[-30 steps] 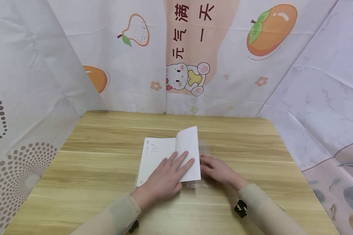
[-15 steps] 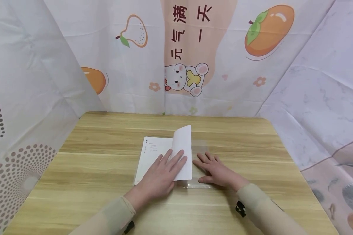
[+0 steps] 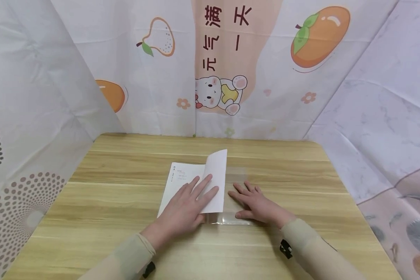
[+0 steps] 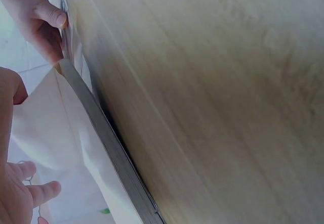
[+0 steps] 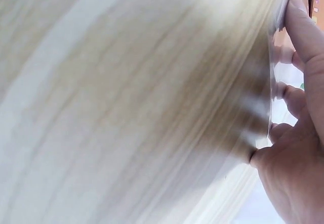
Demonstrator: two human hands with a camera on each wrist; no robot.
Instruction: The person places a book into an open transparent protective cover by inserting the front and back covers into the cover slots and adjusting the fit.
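A book (image 3: pixel 185 172) lies on the table with a printed page showing on its left. One blank white page (image 3: pixel 216 171) stands partly raised and curved. My left hand (image 3: pixel 183 206) rests on the book with its fingers spread, some over the blank page. From under the book's right side a clear plastic cover (image 3: pixel 236 177) reaches out. My right hand (image 3: pixel 259 204) presses flat on this plastic, fingers spread. In the left wrist view the book's page edges (image 4: pixel 114 140) show as a thick stack. The right wrist view has my fingertips on the thin plastic edge.
The wooden table (image 3: pixel 126 186) extends around the book on all sides. Printed curtains (image 3: pixel 143 85) hang behind and at both sides of it. A black strap piece (image 3: pixel 286 249) sits under my right wrist.
My right hand has gone from the page's edge to lying spread on the plastic. My left hand and the blank page have shifted a little left, exposing more plastic.
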